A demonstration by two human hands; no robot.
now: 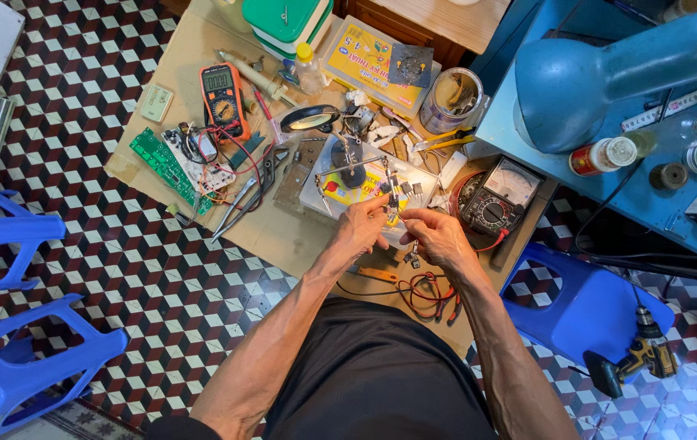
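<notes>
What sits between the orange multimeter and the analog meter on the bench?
Head view: a magnifier lens and a helping-hands clamp stand lie between the orange multimeter and analog meter.

An orange digital multimeter (224, 99) with a grey rectangular screen lies on the tabletop (283, 232). A flat yellow package (362, 61) sits at the far edge; a round red-labelled bottle (605, 155) lies right.

Orange multimeter (223, 99), blue lamp (601, 77).

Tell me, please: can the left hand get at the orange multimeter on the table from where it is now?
Probably yes. The left hand is busy at the small parts, but the orange multimeter lies uncovered on the table, with only pliers and red leads lying flat between them.
</notes>
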